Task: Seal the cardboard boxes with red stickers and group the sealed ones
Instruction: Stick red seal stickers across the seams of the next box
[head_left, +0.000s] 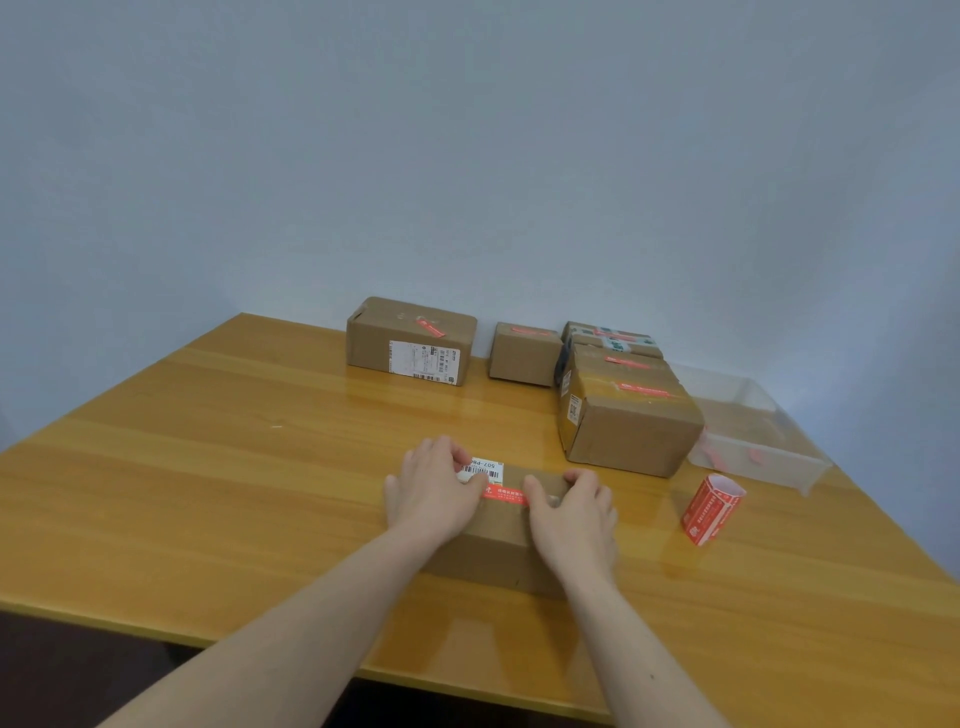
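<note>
Cardboard box (498, 545) on glossy wood table (234, 467), half hidden by left hand (434, 493) and right hand (571, 514) pressing its red sticker (505, 493) flat, fingers curled.

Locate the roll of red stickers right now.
In the head view, the roll of red stickers stands on the table to the right of the right hand, just in front of the clear plastic tray.

Both hands pressing red sticker (505, 494), cardboard box (498, 551)
</note>
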